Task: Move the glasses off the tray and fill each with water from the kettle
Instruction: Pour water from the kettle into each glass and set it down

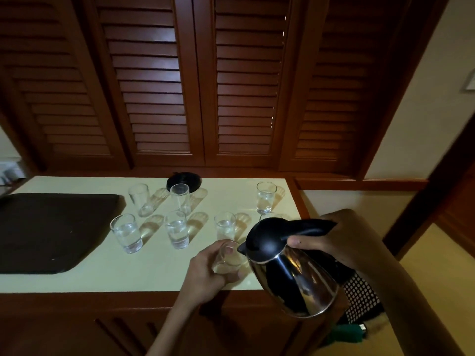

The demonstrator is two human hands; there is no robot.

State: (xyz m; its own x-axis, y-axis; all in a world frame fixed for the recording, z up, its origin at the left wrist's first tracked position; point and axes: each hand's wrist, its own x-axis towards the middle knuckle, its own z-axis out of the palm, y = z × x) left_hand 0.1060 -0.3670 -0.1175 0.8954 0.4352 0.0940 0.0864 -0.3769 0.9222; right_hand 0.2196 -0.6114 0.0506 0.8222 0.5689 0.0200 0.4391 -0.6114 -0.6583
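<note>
Left hand (205, 273) gripping a glass (227, 258), right hand (334, 240) holding tilted kettle (295, 273), other glasses (177, 229) clustered beyond, dark tray (51, 227) at left.

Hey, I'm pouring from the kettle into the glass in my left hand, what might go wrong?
1. The kettle spout meets the rim of the held glass; an overshoot would wet the left hand gripping it, scalding if hot.
2. That glass is near the counter's front edge; spills could run off.
3. The right hand holds the kettle close to a half-hidden glass behind its lid; a bump may tip it.
</note>
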